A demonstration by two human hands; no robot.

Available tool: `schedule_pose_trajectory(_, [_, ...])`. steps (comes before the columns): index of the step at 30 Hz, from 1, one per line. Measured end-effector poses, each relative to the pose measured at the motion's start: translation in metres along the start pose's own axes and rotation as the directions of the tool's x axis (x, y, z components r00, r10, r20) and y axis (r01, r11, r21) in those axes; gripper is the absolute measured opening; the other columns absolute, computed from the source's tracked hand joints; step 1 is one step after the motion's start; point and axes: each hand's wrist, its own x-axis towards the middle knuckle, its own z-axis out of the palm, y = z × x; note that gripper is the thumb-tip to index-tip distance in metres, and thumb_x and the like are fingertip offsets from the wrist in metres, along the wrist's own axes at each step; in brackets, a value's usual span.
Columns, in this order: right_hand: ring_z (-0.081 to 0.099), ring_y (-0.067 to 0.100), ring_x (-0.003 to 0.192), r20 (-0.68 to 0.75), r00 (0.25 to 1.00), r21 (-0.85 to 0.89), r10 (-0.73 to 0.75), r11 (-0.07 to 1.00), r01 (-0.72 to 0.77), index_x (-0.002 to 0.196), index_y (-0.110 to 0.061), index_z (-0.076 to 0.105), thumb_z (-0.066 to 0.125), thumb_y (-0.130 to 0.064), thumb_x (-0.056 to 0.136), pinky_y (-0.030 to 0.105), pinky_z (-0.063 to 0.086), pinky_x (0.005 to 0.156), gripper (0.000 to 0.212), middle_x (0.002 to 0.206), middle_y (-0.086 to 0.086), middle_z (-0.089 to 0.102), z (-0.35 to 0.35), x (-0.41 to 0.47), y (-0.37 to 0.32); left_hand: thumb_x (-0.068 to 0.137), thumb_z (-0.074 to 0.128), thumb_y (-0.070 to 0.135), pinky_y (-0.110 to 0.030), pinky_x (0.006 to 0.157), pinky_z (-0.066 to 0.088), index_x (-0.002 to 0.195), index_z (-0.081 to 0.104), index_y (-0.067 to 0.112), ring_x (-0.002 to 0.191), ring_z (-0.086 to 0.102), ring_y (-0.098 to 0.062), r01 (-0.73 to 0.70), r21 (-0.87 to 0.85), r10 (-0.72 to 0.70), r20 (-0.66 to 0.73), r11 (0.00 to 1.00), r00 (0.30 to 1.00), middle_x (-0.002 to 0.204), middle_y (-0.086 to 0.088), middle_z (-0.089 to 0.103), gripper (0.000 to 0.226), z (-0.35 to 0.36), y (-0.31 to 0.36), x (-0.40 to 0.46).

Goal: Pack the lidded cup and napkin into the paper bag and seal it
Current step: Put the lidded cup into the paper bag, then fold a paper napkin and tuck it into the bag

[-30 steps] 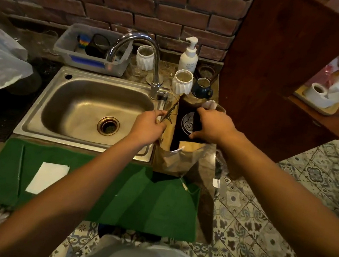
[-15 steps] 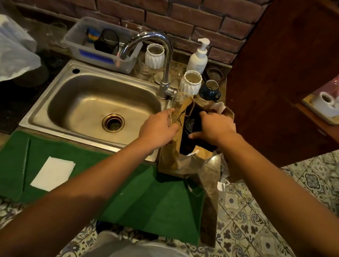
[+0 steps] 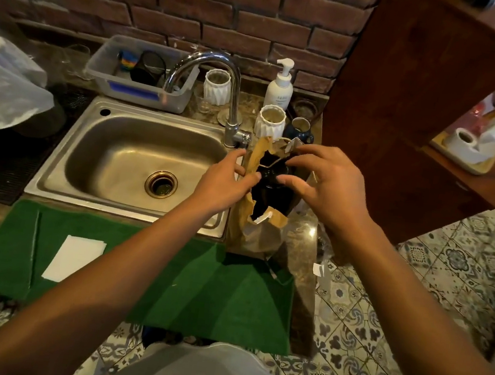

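Observation:
A brown paper bag [image 3: 260,238] stands open on the counter just right of the sink. Inside its dark mouth sits the lidded cup [image 3: 269,180]; only the dark lid shows. My left hand [image 3: 225,181] pinches the bag's left rim. My right hand [image 3: 330,185] hovers over the bag's right side with fingers spread and curved, thumb tip close to the lid and nothing gripped. The white napkin [image 3: 75,258] lies flat on the green mat [image 3: 196,290], down and to the left of the bag.
A steel sink [image 3: 113,152] and faucet [image 3: 236,92] lie left of the bag. Behind it stand a white ribbed cup [image 3: 270,121], a blue mug [image 3: 301,130] and a soap bottle [image 3: 280,88]. A wooden panel [image 3: 405,113] rises on the right, past the counter's edge.
My right hand has let go of the cup inside the bag and lifted to the bag's mouth, fingers spreading. My left hand stays on the left rim. The view shifted slightly.

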Motion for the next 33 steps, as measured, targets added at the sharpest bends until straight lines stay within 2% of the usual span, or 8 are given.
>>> schedule_pose_trajectory(6, [0.067,0.016,0.099,-0.204,0.972,0.297,-0.112,0.94,0.171,0.095,-0.015,0.078,0.077,-0.037,0.09,0.038,0.056,0.084,0.023,0.102,-0.001,0.075,0.016,-0.006,-0.061,0.09,0.068,0.05,-0.038,0.086,0.056,0.147,0.046,0.034,0.088,0.07,-0.013,-0.058,0.07,0.07,-0.168,0.996,0.983,0.123,0.008,0.067,0.064,-0.033,-0.021,-0.032])
schedule_pose_trajectory(11, [0.065,0.018,0.109,-0.026,0.969,0.391,-0.248,0.889,0.238,0.11,-0.022,0.076,0.074,-0.037,0.091,0.041,0.055,0.091,0.025,0.116,-0.003,0.072,0.068,0.0,-0.123,0.094,0.07,0.028,-0.036,0.093,0.056,0.141,0.058,0.027,0.096,0.067,-0.014,-0.01,0.026,0.017,-0.31,1.0,0.951,0.127,0.0,0.068,0.048,-0.088,-0.082,-0.071])
schedule_pose_trajectory(15, [0.052,0.02,0.129,0.127,0.941,0.41,-0.313,0.881,0.238,0.133,-0.028,0.066,0.076,-0.048,0.087,0.043,0.048,0.106,0.051,0.142,-0.002,0.06,0.109,0.004,-0.161,0.095,0.07,0.029,-0.044,0.1,0.053,0.131,0.068,0.028,0.115,0.063,-0.016,-0.028,0.043,0.041,-0.325,0.999,0.945,0.132,0.004,0.063,0.036,-0.133,-0.143,-0.103])
schedule_pose_trajectory(18, [0.03,0.025,0.151,0.343,0.899,0.398,-0.272,0.909,0.123,0.159,-0.035,0.028,0.077,-0.062,0.078,0.044,0.031,0.119,0.098,0.167,0.001,0.03,0.142,0.006,-0.189,0.094,0.069,0.042,-0.039,0.112,0.043,0.133,0.067,0.034,0.137,0.05,-0.017,0.096,0.116,-0.047,-0.369,0.989,0.928,0.147,-0.005,0.055,0.04,-0.166,-0.191,-0.12])
schedule_pose_trajectory(20, [0.018,0.027,0.156,0.447,0.865,0.366,-0.227,0.929,0.054,0.163,-0.035,0.009,0.075,-0.073,0.07,0.045,0.025,0.123,0.12,0.172,0.002,0.013,0.166,0.005,-0.205,0.092,0.068,0.049,-0.041,0.116,0.039,0.136,0.063,0.036,0.14,0.046,-0.021,0.156,0.143,-0.084,-0.416,0.977,0.906,0.151,-0.007,0.052,0.046,-0.186,-0.22,-0.129])
schedule_pose_trajectory(24, [0.01,0.029,0.158,0.571,0.804,0.317,-0.166,0.948,-0.029,0.163,-0.034,0.0,0.074,-0.082,0.062,0.05,0.022,0.126,0.134,0.173,0.003,0.002,0.212,-0.003,-0.236,0.085,0.072,0.057,-0.05,0.12,0.034,0.147,0.05,0.037,0.148,0.036,-0.03,0.315,0.137,-0.239,-0.397,0.939,0.886,0.161,-0.01,0.039,0.069,-0.218,-0.276,-0.142])
schedule_pose_trajectory(28, [0.011,0.03,0.158,0.66,0.744,0.28,-0.102,0.953,-0.117,0.163,-0.032,0.003,0.083,-0.072,0.06,0.05,0.021,0.125,0.136,0.173,0.005,0.003,0.252,-0.014,-0.264,0.072,0.071,0.072,-0.052,0.115,0.041,0.152,0.04,0.039,0.14,0.045,-0.035,0.437,0.104,-0.382,-0.337,0.893,0.86,0.154,-0.015,0.043,0.092,-0.236,-0.328,-0.151])
schedule_pose_trajectory(33, [0.039,0.03,0.141,0.625,0.78,0.224,0.029,0.951,-0.215,0.157,-0.026,0.027,0.085,-0.057,0.07,0.046,0.041,0.111,0.109,0.157,0.006,0.037,0.288,-0.019,-0.294,0.086,0.075,0.049,-0.042,0.093,0.05,0.155,0.039,0.036,0.11,0.061,-0.03,0.487,0.102,-0.428,-0.343,0.868,0.836,0.131,-0.018,0.056,0.079,-0.236,-0.355,-0.15])
